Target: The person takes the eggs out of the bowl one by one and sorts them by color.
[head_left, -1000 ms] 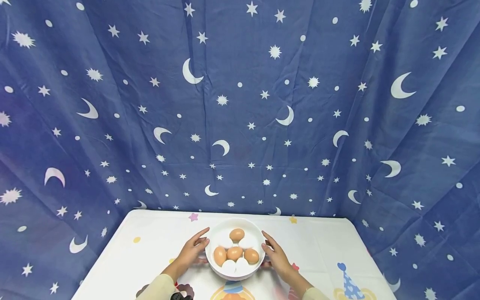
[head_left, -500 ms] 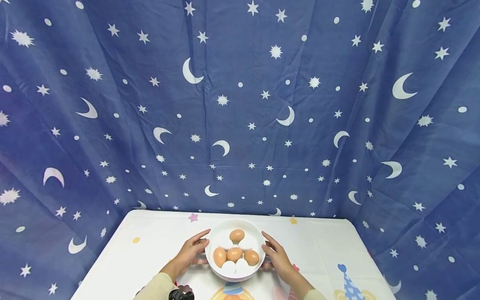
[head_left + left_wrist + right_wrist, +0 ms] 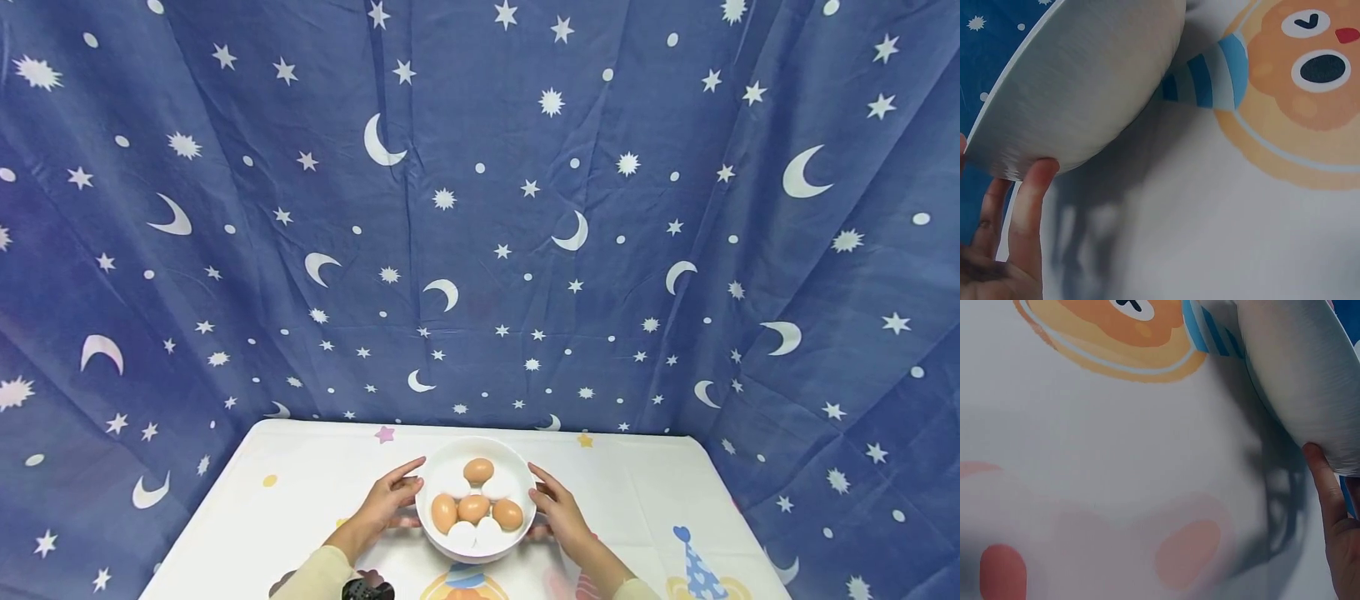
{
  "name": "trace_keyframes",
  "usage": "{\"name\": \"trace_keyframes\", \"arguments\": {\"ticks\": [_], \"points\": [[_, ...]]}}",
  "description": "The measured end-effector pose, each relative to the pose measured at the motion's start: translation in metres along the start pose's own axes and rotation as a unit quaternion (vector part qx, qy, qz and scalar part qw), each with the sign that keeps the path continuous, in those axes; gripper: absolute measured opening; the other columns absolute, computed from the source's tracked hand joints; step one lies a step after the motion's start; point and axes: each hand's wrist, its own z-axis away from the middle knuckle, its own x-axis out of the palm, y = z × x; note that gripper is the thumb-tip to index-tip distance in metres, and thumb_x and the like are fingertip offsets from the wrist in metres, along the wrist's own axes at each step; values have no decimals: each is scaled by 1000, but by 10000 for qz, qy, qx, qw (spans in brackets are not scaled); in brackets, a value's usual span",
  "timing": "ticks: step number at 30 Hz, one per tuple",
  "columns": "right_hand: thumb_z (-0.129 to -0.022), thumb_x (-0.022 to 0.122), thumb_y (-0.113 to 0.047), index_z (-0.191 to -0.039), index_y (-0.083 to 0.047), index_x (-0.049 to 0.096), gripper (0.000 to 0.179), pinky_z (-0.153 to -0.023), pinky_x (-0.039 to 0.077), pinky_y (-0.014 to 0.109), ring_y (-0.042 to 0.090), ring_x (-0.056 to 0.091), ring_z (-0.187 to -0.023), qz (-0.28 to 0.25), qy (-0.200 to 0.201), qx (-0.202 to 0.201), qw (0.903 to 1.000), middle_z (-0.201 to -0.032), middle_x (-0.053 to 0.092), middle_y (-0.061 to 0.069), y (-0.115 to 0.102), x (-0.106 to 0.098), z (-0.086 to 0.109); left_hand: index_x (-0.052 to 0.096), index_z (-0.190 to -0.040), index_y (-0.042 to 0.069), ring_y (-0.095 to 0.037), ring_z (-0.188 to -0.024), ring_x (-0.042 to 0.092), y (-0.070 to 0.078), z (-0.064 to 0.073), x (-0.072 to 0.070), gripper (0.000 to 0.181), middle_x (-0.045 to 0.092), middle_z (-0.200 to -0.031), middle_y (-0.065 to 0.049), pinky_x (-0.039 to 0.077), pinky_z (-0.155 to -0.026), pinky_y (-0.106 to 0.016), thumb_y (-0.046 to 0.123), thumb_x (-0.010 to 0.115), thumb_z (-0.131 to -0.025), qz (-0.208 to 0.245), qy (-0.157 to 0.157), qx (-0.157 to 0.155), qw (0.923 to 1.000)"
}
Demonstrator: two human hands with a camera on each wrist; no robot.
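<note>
1. A white bowl [image 3: 501, 454] sits directly between a person's 2 hands, over a white tablecloth [image 3: 285, 517] with printed pictures.
2. The left hand [image 3: 384, 505] is at the bowl's left side. Its fingers are spread and mostly straight, fingertips against the outer wall; in the left wrist view, 1 fingertip touches low on the curved side.
3. The right hand [image 3: 562, 515] mirrors it on the bowl's right side, fingers extended rather than curled. In the right wrist view, 1 nearly straight finger presses the lower outer wall.
4. Inside the bowl are 4 brown eggs [image 3: 473, 508]: 1 toward the far side and 3 in a row across the middle.
5. At least 2 white eggs [image 3: 462, 535] lie at the near side; other pale shapes blend into the bowl.
6. Shadows fall beneath the bowl; whether its base touches the cloth cannot be told.
7. Near the bowl's front edge is a printed animal face [image 3: 1316, 62] with a striped hat.
8. Behind the table hangs a blue curtain [image 3: 480, 308] patterned with white moons, stars and dots.
</note>
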Motion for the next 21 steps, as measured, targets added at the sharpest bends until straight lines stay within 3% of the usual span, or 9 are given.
{"name": "trace_keyframes", "arguments": {"ticks": [5, 10, 16, 21], "points": [[-100, 54, -21, -153, -11, 34, 57, -68, 63, 43, 34, 66, -105, -37, -8, 49, 10000, -131, 50, 28, -1, -4, 3, 40, -150, 13, -27, -102, 66, 0, -1, 1, 57, 49, -135, -27, 62, -76, -49, 25, 61, -99, 40, -170, -30, 9998], [-100, 55, -19, -151, -8, 35, 56, -69, 63, 41, 29, 68, -98, 335, -21, -51, 9994, -129, 51, 29, -7, -7, 5, 40, -150, 13, -28, -104, 66, 2, -2, 3, 57, 49, -136, -27, 62, -76, -48, 23, 62, -98, -36, -209, -95, 9997], [-96, 61, -12, -146, -2, 42, 55, -71, 63, 39, 20, 67, -86, 1058, 137, -355, 9937, -124, 54, 30, -19, -9, 8, 44, -147, 9, -29, -100, 67, 4, -1, 5, 54, 49, -131, -23, 62, -73, -49, 16, 63, -97, 77, 11, 13, 10000], [-89, 69, -5, -138, 2, 52, 52, -67, 63, 32, 18, 64, -82, 1293, 315, -467, 9900, -116, 59, 27, -22, -11, 8, 47, -145, 7, -28, -98, 67, 4, 2, 7, 52, 49, -130, -23, 62, -72, -49, 15, 64, -96, 86, 169, 85, 9998]]}}
